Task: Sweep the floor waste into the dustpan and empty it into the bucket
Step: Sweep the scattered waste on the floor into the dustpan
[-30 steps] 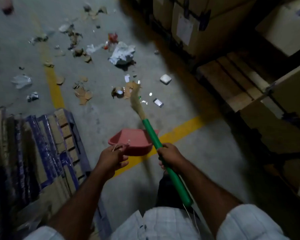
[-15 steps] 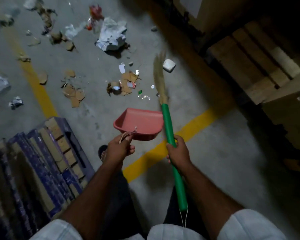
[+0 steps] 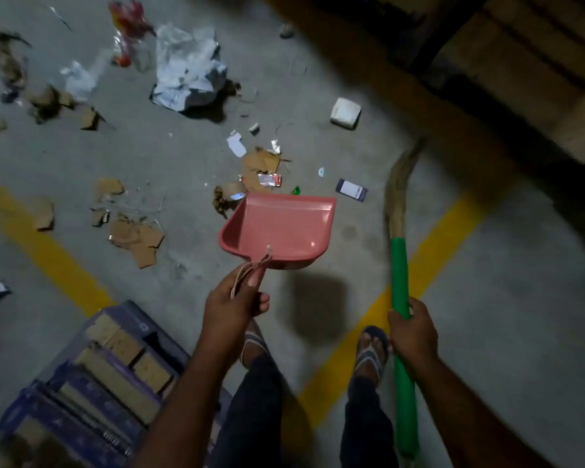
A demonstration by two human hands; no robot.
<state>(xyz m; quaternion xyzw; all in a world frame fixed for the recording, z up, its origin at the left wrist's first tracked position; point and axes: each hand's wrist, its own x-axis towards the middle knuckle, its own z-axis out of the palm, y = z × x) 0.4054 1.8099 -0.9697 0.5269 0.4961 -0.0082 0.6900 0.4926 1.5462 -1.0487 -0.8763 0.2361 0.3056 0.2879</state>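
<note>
Two hands in my head view, both busy. Left hand (image 3: 234,304): fingers closed round the handle of the pink dustpan (image 3: 281,228), thumb laid along the top, a thin loop of cord hanging over the knuckles. Forearm reaches forward from lower centre; pan is held off the floor, its shadow below it, open mouth facing the litter. Right hand (image 3: 411,331): fingers wrapped tight on the green broom (image 3: 400,292) shaft, forearm coming in from lower right. Bristles point ahead near the yellow floor line (image 3: 433,241). Waste: cardboard scraps (image 3: 137,236), crumpled paper (image 3: 188,70), small white box (image 3: 345,113), scattered on concrete beyond the pan. I see no bucket.
</note>
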